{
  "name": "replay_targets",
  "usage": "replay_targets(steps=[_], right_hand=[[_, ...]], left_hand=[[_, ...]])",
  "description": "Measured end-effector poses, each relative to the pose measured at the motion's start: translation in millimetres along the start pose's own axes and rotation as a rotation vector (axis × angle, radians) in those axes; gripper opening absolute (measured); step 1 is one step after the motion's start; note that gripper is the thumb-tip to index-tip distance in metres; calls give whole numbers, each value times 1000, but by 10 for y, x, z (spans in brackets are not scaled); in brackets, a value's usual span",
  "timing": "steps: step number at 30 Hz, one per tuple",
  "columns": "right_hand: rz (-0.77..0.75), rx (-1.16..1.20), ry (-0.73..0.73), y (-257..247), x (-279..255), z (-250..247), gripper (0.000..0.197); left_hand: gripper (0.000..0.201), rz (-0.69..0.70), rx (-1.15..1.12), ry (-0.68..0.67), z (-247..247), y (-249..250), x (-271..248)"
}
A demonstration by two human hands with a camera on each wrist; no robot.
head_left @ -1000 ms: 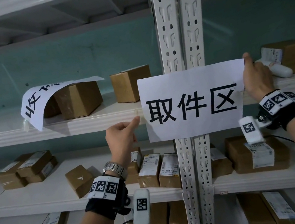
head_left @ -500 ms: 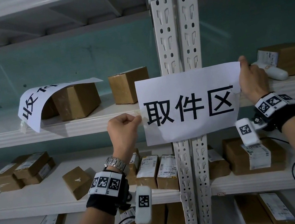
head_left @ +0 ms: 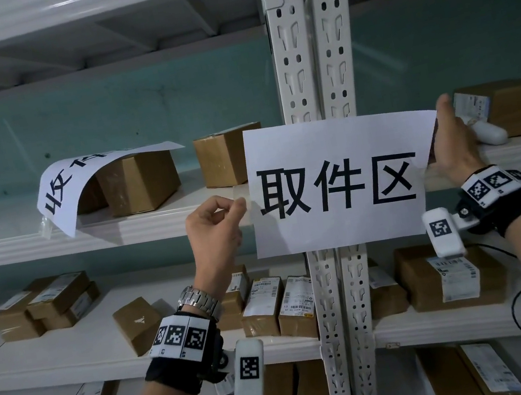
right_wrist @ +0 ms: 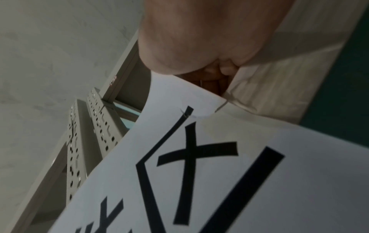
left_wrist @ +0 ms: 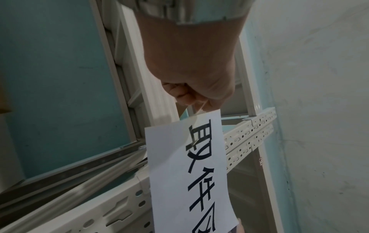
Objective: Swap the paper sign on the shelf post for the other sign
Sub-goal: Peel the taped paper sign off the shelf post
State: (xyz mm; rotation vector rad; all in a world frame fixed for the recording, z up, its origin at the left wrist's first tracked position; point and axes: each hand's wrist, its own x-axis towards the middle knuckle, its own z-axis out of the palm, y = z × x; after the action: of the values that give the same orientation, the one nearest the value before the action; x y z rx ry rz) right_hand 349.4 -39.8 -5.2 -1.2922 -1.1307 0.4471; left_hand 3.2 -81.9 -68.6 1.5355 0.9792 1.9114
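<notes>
Head view shows your left hand (head_left: 214,229), at 9 o'clock of the sign (head_left: 336,184), now clenched, pinching the clear tape tab (head_left: 241,197) it merely reached for a second ago. Your right hand (head_left: 454,142) still grasps the 3 o'clock edge. The sign spans the shelf post (head_left: 309,49); taping probably comes next. The other sign (head_left: 75,181) drapes a box (head_left: 141,180) at 9 o'clock.

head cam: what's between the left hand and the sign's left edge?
A strip of clear tape, pinched by the left hand and running to the sign. Head view shows it; left wrist too.
</notes>
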Motion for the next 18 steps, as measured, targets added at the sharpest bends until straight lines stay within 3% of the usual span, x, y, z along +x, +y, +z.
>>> replay_targets(steps=[4,12,18], right_hand=[[34,196,-54,-57,-81,-67,76],[-71,149,12,72,-60,-49,54],[-147,125,-15,107,-61,-83,73]], left_hand=[[24,31,-20,4,-3,28,12],[29,81,-35,-17,100,70,77],[34,176,201,43,85,14,101]])
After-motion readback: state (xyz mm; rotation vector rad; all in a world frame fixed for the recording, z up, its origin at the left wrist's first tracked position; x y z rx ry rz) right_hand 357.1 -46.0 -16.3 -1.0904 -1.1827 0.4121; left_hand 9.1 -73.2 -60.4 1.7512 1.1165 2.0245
